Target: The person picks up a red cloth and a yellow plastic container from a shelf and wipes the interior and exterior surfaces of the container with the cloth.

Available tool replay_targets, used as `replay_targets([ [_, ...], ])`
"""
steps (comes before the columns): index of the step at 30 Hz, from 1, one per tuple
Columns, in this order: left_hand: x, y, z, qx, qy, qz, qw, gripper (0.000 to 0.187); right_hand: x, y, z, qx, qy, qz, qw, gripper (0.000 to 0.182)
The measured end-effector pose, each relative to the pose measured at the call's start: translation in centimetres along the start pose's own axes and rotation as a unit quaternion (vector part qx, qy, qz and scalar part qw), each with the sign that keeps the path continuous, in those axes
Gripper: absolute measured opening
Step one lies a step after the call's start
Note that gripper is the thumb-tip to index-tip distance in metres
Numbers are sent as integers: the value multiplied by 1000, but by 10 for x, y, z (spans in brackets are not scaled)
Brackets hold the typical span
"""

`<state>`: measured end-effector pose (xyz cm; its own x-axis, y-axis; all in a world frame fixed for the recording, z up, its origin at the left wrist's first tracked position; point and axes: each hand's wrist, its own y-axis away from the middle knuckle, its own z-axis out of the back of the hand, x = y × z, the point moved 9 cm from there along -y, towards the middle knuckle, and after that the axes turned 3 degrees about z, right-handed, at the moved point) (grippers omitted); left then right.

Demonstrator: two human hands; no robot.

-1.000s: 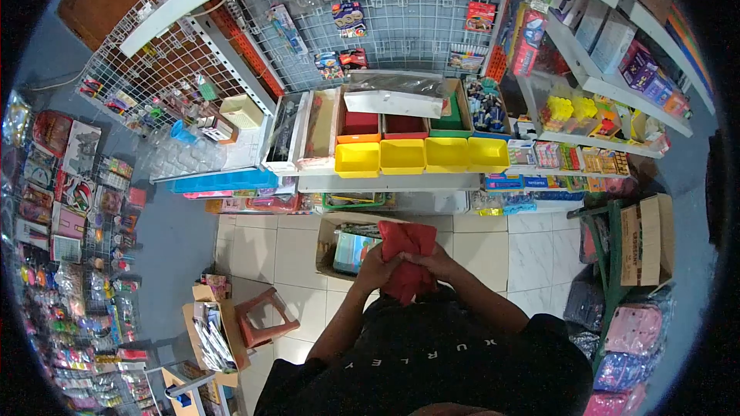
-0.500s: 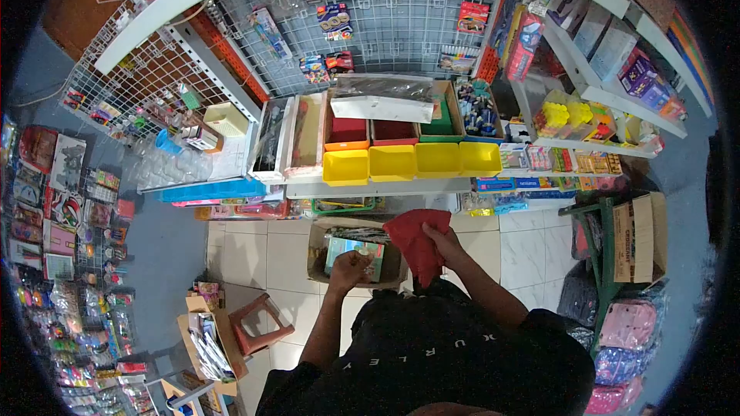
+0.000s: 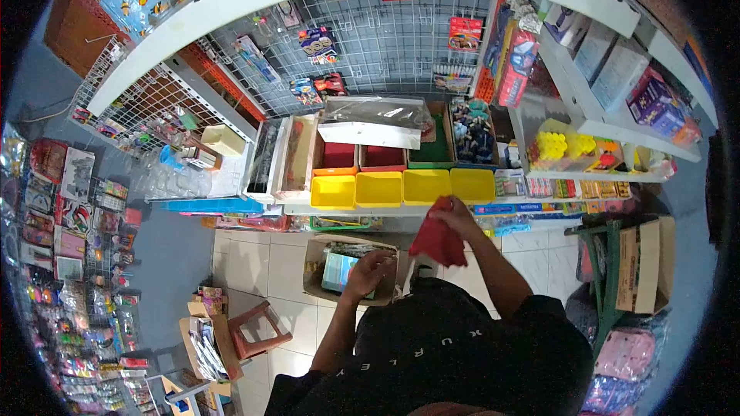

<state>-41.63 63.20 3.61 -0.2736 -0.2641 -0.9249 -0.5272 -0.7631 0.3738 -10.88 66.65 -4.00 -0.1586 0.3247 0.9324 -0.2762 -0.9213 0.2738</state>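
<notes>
My right hand is closed around a bunched red cloth, which hangs in front of the shelf edge. Over the open cardboard box on the floor is my left hand, its fingers curled together towards the right. What those fingers pinch, if anything, is too small to make out. Inside the box lies a flat item with a blue-green cover, partly hidden by my left hand, beside some clear wrapped goods.
Yellow bins line the shelf front, with a long plastic-covered white box behind them. A brown stool and another carton stand at left. On the right are a green stand and a carton.
The red cloth has risen slightly to the right with my right hand, and hangs more bunched. My left hand has shifted right over the box. The view has tilted a little.
</notes>
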Motion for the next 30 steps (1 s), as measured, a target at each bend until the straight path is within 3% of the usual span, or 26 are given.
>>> replay_targets([
  [1,4,2,2,-16,-3,18,1000,30,21,-18,3,33,-6,6,999,47],
  [2,8,5,3,-32,-5,36,999,30,83,-24,3,127,-41,-19,991,49],
  [4,6,17,10,-69,61,7,996,29,80,-86,12,139,-56,-37,988,54],
  [6,17,32,19,-108,146,-32,983,29,141,-92,18,170,20,-96,981,60],
  [9,42,58,26,-185,93,20,978,28,111,-187,16,151,132,-9,980,84],
  [12,55,83,30,-239,91,71,964,26,86,-249,16,124,210,0,970,103],
  [14,48,96,29,-267,105,90,954,26,11,-337,16,60,281,100,953,96],
  [15,51,100,30,-272,129,65,951,24,0,-348,14,63,278,94,954,92],
  [18,50,108,34,-299,153,62,940,24,13,-328,5,70,274,85,955,81],
  [22,52,111,40,-299,145,56,942,25,101,-270,-10,136,395,33,908,69],
  [27,79,108,60,-297,162,17,941,25,108,-273,-48,63,410,166,895,63],
  [29,82,110,68,-294,163,12,942,25,138,-229,-64,34,364,97,926,60],
  [30,82,111,74,-290,151,22,945,25,148,-226,-83,45,341,130,930,60],
])
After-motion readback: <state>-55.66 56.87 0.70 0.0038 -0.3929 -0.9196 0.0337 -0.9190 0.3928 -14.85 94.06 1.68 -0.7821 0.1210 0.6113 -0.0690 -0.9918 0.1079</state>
